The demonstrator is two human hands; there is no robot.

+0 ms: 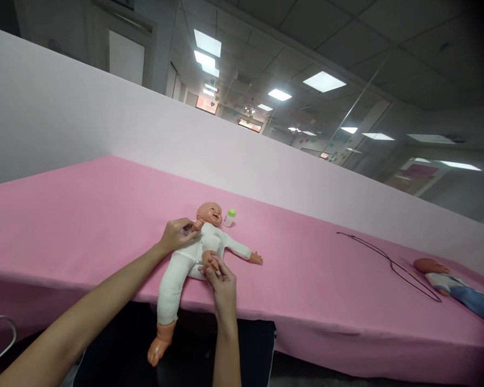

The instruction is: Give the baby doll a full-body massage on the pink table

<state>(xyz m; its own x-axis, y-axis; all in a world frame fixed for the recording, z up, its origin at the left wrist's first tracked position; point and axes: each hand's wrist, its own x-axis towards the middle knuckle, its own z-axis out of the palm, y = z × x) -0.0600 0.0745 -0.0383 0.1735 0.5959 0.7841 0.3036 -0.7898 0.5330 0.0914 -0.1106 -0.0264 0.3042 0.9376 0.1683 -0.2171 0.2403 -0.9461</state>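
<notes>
A baby doll (212,237) in a white outfit lies on its back on the pink-covered table (306,269), its head toward the far wall. One of its legs hangs over the near edge; the other is bent up toward its belly. My left hand (177,234) is closed around the doll's arm near its small hand. With my right hand (222,279) I grip the raised foot, thumb and fingers pressed on it. The doll's other arm stretches out to the right, untouched. Beside its head stands a small white bottle with a green cap (229,217).
A thin black cord (391,263) lies on the right part of the table. Further right rests a second doll (460,290) in blue trousers. A low white partition (242,156) runs along the back, and a white cable (12,328) curves at the lower left.
</notes>
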